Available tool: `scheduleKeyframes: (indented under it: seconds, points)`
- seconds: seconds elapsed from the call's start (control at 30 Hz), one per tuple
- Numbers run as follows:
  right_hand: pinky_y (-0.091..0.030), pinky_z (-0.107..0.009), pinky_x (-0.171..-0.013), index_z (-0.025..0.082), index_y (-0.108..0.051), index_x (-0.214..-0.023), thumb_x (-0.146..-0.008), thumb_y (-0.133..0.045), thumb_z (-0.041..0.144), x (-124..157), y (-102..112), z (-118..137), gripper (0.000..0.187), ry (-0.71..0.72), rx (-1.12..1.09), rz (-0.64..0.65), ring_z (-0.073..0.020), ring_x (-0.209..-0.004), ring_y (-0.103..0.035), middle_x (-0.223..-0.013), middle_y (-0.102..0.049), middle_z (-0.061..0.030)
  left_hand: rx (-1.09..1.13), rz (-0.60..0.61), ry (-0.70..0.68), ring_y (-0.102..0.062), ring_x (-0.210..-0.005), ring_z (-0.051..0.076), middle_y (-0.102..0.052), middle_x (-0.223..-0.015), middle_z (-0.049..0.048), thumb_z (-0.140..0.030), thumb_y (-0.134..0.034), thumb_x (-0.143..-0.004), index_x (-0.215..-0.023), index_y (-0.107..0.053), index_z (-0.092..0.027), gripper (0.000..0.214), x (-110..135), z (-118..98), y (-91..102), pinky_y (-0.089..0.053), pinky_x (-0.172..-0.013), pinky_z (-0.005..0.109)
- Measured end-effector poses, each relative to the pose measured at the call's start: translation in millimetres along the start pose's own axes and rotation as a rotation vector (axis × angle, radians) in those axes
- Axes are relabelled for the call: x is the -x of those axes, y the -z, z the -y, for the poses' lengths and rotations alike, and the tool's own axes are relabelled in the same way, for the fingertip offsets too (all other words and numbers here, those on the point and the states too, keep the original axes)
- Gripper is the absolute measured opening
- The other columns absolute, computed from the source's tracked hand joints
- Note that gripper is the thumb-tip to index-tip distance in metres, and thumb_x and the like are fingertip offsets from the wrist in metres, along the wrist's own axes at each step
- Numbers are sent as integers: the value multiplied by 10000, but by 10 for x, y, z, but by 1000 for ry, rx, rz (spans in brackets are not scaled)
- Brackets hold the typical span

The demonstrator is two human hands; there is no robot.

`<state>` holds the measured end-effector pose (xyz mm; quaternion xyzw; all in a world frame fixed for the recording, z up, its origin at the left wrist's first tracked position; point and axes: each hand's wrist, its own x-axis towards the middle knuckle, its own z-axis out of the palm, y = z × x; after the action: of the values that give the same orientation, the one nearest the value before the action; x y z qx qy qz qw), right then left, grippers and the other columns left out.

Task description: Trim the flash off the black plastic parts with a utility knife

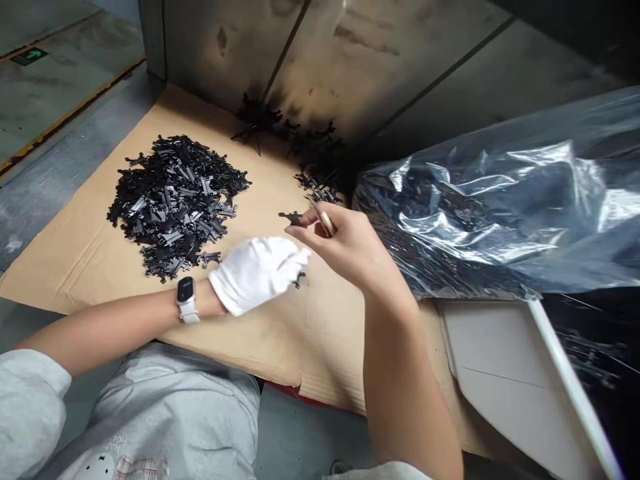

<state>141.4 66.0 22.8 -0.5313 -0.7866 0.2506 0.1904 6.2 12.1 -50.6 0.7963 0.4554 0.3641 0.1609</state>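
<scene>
My left hand (pixel 263 275), in a white glove, is over the cardboard with its fingers curled together. A small black plastic part (pixel 299 280) shows at its fingertips. Close by, my bare right hand (pixel 345 243) pinches another black plastic part (pixel 291 217) between thumb and forefinger. A slim, pale-handled tool (pixel 326 221) with a thin dark tip also lies in the right hand; its exact kind is unclear. To the left is a large heap of similar black plastic parts (pixel 175 200).
Brown cardboard (pixel 270 347) covers the work surface. More black parts (pixel 320 187) lie along the metal wall (pixel 380 60) at the back. On the right, clear plastic sheeting (pixel 500 213) covers dark contents, beside a white box flap (pixel 505 360).
</scene>
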Motion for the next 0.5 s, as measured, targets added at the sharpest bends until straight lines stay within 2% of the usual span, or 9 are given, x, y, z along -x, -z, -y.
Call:
scheduleKeyframes:
  seconds: [0.07, 0.13, 0.27, 0.37, 0.43, 0.5]
  points:
    - [-225, -239, -462, 200, -523, -670, -764, -705, 376, 167, 25, -58, 271, -66, -109, -56, -75, -469, -287, -504, -369, 85, 116, -107, 189, -648, -730, 176, -676, -791, 66, -326, -341, -1017, -876, -592, -167, 329, -47, 5, 56, -511, -693, 311]
    - [-222, -239, -451, 197, -516, -663, -753, -714, 485, 305, -19, -63, 361, -83, -207, -28, -69, -462, -272, -493, -349, 91, 222, -156, 311, -642, -725, 161, -673, -793, 54, -320, -355, -1015, -874, -555, -174, 285, -82, 2, 68, -520, -712, 303]
    - [-250, -230, -457, 189, -502, -663, -737, -721, 599, 467, -172, -26, 470, -80, -379, 49, -63, -484, -292, -525, -375, 84, 393, -85, 354, -683, -922, 165, -712, -947, 66, -269, -406, -991, -882, -585, -199, 221, -76, 15, 15, -538, -879, 305]
    - [-301, -222, -469, 191, -521, -737, -793, -656, 641, 548, -263, -81, 473, -24, -533, 66, -75, -510, -361, -581, -429, 67, 383, -70, 387, -671, -1046, 172, -716, -1054, 73, -288, -394, -993, -940, -617, -206, 244, -49, 37, 3, -533, -943, 319]
    - [-390, -232, -539, 188, -565, -874, -860, -564, 655, 602, -304, -164, 467, 59, -566, 6, -102, -597, -477, -704, -539, 25, 391, -72, 406, -665, -1067, 169, -718, -1055, 65, -316, -406, -995, -968, -624, -206, 245, -47, 37, 19, -536, -952, 311]
    - [-463, -265, -668, 190, -581, -1081, -941, -452, 616, 651, -329, -249, 466, 134, -490, -76, -137, -743, -577, -869, -620, -23, 434, -56, 411, -673, -1021, 165, -724, -978, 50, -344, -430, -992, -935, -628, -210, 245, -55, 19, 45, -549, -923, 296]
